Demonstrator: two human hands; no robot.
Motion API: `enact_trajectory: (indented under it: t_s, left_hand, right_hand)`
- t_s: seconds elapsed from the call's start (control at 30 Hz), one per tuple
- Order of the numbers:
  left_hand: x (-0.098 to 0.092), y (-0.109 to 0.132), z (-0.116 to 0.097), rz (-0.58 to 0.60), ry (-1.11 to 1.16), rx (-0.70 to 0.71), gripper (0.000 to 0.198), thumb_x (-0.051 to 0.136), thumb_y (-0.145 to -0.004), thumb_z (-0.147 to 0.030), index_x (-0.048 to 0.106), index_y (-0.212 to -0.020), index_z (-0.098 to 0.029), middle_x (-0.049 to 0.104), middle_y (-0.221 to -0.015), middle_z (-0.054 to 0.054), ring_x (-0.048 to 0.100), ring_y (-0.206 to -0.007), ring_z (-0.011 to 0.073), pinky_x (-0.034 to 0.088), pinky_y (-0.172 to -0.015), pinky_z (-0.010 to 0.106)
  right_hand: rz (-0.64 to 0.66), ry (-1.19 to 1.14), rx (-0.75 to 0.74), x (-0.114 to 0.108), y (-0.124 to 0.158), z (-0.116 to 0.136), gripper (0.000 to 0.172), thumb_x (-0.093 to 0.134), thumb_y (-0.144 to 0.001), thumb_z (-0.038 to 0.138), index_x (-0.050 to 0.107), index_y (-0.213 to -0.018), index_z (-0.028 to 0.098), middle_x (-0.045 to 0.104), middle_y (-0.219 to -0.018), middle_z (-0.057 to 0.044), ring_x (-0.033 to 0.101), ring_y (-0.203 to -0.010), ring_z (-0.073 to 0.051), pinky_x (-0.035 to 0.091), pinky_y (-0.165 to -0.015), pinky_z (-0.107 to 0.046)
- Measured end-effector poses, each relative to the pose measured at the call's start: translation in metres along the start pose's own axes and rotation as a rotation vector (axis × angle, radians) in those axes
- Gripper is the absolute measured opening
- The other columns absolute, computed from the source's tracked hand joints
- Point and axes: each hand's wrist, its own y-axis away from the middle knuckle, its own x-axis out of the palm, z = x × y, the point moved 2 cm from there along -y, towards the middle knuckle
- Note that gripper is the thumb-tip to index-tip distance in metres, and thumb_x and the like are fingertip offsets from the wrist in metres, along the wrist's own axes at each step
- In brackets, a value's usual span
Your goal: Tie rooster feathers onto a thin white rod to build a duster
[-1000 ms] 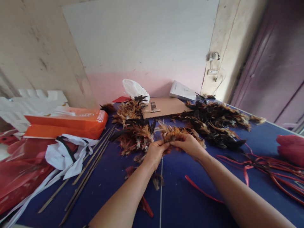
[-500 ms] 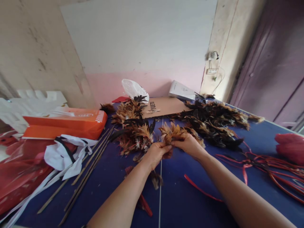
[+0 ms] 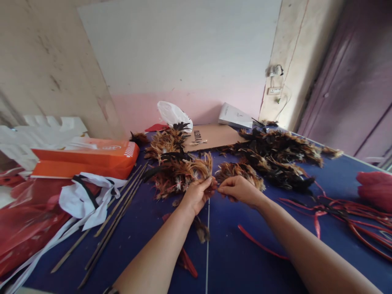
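Observation:
My left hand [image 3: 196,196] is closed on a bunch of brown feathers [image 3: 200,166] that fans upward from my fingers. My right hand [image 3: 239,190] is closed in a pinch beside it, fingertips near the left hand; a second tuft of brown feathers [image 3: 241,171] lies just behind it, and I cannot make out what the pinch holds. Both hands are over the blue table [image 3: 147,228], near its white centre line.
Piles of brown feathers [image 3: 167,145] and dark feathers [image 3: 275,157] lie behind the hands. Thin wooden sticks [image 3: 113,220] lie at left beside an orange box [image 3: 88,157] and white cloth [image 3: 82,200]. Red strips [image 3: 352,214] lie at right. A cardboard sheet [image 3: 211,136] is at the back.
The single feather clump held by both hands has come apart: my left hand now lifts one bunch upward and leftward, while my right hand has drawn slightly right and down.

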Motion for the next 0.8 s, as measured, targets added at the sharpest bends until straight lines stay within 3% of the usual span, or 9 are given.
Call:
enact_trajectory:
  t_s: [0.07, 0.23, 0.27, 0.4, 0.47, 0.63, 0.8]
  left_hand:
    - [-0.003, -0.001, -0.003, -0.003, 0.026, 0.006, 0.009, 0.064, -0.070, -0.019, 0.065, -0.077, -0.012, 0.066, -0.077, 0.005, 0.059, -0.060, 0.0087, 0.045, -0.051, 0.017]
    - [-0.011, -0.005, -0.009, -0.028, 0.155, -0.024, 0.005, 0.058, -0.075, -0.016, 0.062, -0.078, -0.014, 0.065, -0.077, 0.004, 0.060, -0.061, 0.0077, 0.047, -0.052, 0.016]
    - [-0.011, -0.005, -0.009, -0.016, 0.163, -0.034, 0.006, 0.058, -0.076, -0.016, 0.062, -0.079, -0.014, 0.065, -0.076, 0.004, 0.060, -0.061, 0.0079, 0.047, -0.052, 0.016]
    - [-0.006, -0.002, -0.005, 0.044, 0.137, -0.061, 0.008, 0.059, -0.076, -0.018, 0.062, -0.080, -0.013, 0.066, -0.076, 0.005, 0.061, -0.064, 0.0102, 0.047, -0.055, 0.019]
    - [-0.003, 0.000, -0.002, 0.073, 0.125, -0.077, 0.008, 0.060, -0.075, -0.019, 0.063, -0.080, -0.013, 0.067, -0.076, 0.006, 0.062, -0.064, 0.0111, 0.047, -0.058, 0.020]
    - [0.004, 0.005, 0.004, 0.121, 0.093, -0.122, 0.011, 0.063, -0.072, -0.020, 0.065, -0.080, -0.012, 0.068, -0.076, 0.007, 0.061, -0.063, 0.0107, 0.046, -0.063, 0.023]
    - [0.008, 0.008, 0.005, 0.089, -0.003, -0.108, 0.014, 0.070, -0.065, -0.022, 0.067, -0.072, -0.010, 0.067, -0.069, 0.007, 0.059, -0.060, 0.0107, 0.045, -0.065, 0.025]
  right_hand:
    - [0.035, 0.019, -0.008, -0.004, 0.002, -0.001, 0.021, 0.059, -0.068, 0.035, 0.064, -0.062, 0.015, 0.058, -0.052, 0.001, 0.043, -0.040, -0.005, 0.032, -0.039, -0.017]
    - [0.344, 0.113, 0.111, -0.006, 0.008, -0.006, 0.028, 0.060, -0.066, 0.042, 0.065, -0.057, 0.016, 0.059, -0.050, -0.001, 0.048, -0.043, -0.008, 0.036, -0.041, -0.018]
    - [0.316, 0.124, 0.100, -0.006, 0.007, -0.006, 0.031, 0.059, -0.067, 0.045, 0.066, -0.057, 0.016, 0.061, -0.053, -0.002, 0.050, -0.045, -0.009, 0.038, -0.043, -0.019]
    - [-0.067, 0.152, -0.060, -0.007, -0.001, 0.001, 0.035, 0.058, -0.067, 0.048, 0.068, -0.076, 0.016, 0.065, -0.068, -0.003, 0.055, -0.059, -0.012, 0.042, -0.052, -0.021]
    - [-0.189, 0.200, -0.158, -0.005, -0.002, 0.006, 0.035, 0.061, -0.066, 0.045, 0.066, -0.087, 0.018, 0.065, -0.075, -0.003, 0.056, -0.065, -0.014, 0.043, -0.059, -0.023]
    - [-0.285, 0.565, -0.400, 0.005, 0.005, 0.019, 0.023, 0.061, -0.068, 0.030, 0.061, -0.090, 0.020, 0.062, -0.084, -0.003, 0.055, -0.075, -0.015, 0.039, -0.067, -0.025]
    - [-0.299, 0.832, -0.379, 0.006, 0.009, 0.021, 0.013, 0.057, -0.072, 0.032, 0.058, -0.073, 0.019, 0.060, -0.068, -0.002, 0.053, -0.064, -0.014, 0.032, -0.059, -0.023]
